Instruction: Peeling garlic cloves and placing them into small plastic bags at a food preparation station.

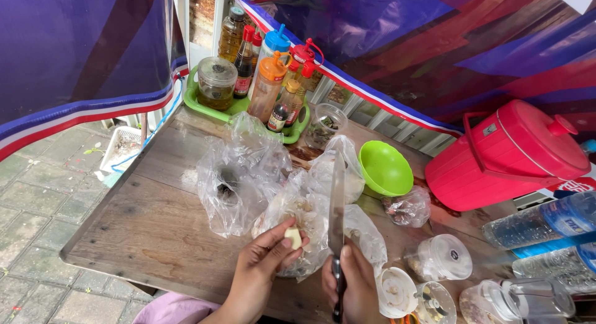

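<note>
Two hands low in the frame, both busy. Left hand (261, 271) pinching one pale garlic clove (293, 238) between thumb and fingertips, just over the wooden table (143, 224). Right hand (357, 287) clamped round the handle of one long knife (336, 206), blade pointing up and away, edge standing just beside the clove but not quite on it.

Further back on the left, one green tray (202, 103) crowded with one lidded glass jar (216, 83) and a cluster of sauce and oil bottles (268, 82), roughly eight, hard to count exactly. Mid-table, two crumpled clear plastic bags (239, 168), the nearer one lying right under the clove and the blade. Behind them, one small clear jar (326, 125), then one green bowl (385, 168).

Right of the knife hand, four small clear plastic containers (444, 257) lying about, some tipped over. Far right, one red lidded bucket (506, 156), and two clear water bottles (546, 221) on their sides.
</note>
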